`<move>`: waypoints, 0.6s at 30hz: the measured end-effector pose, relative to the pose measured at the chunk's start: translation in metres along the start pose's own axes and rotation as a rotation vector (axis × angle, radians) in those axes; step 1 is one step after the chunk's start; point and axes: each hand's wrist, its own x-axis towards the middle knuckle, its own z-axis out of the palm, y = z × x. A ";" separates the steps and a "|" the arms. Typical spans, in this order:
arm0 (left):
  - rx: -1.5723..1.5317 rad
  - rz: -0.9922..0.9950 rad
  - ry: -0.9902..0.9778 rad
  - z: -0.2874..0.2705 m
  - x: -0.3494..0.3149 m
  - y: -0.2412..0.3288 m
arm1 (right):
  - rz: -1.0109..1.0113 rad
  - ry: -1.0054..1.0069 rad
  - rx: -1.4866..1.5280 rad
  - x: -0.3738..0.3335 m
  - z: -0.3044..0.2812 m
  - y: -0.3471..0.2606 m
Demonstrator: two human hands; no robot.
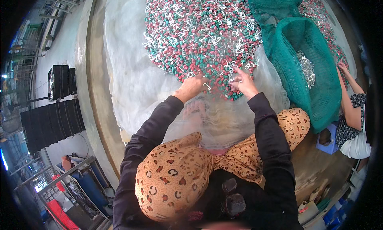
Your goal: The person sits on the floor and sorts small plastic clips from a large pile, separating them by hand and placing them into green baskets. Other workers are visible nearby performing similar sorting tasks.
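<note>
You seemed to be picking through pile [199, 38]. Your left hand [194, 86] bent at its rim, fingers curled; grip unclear. Red and green pebbles [199, 68] and white hooks [216, 40] lay short of near edge of sheet [129, 62]. Your right hand [245, 85]: index outstretched, others bent, hold unclear. Next move called for light pinch.

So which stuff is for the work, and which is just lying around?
Being used:
- left hand, right hand
- red and green pieces
- white hooks
- pale sheet
- probably the green mesh bag

Probably just around:
- black stack
- metal-framed cart
</note>
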 end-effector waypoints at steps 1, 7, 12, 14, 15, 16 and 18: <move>0.045 -0.006 -0.001 0.004 0.000 0.002 | 0.019 0.085 -0.298 0.003 0.002 0.004; 0.040 -0.093 -0.044 0.005 0.011 0.003 | 0.103 -0.069 0.238 0.003 -0.007 0.011; -1.667 -0.266 -0.024 -0.043 0.016 0.010 | 0.178 -0.162 0.777 -0.001 -0.021 0.001; -1.806 -0.192 -0.035 -0.054 0.025 0.019 | 0.194 -0.211 0.681 0.000 -0.022 0.003; -1.840 -0.188 -0.059 -0.057 0.030 0.022 | 0.207 -0.212 0.636 0.001 -0.020 0.006; -1.812 -0.228 -0.094 -0.059 0.035 0.022 | 0.201 -0.199 0.598 0.002 -0.019 0.010; -1.738 -0.299 -0.175 -0.055 0.046 0.020 | 0.227 -0.145 0.589 0.003 -0.018 0.017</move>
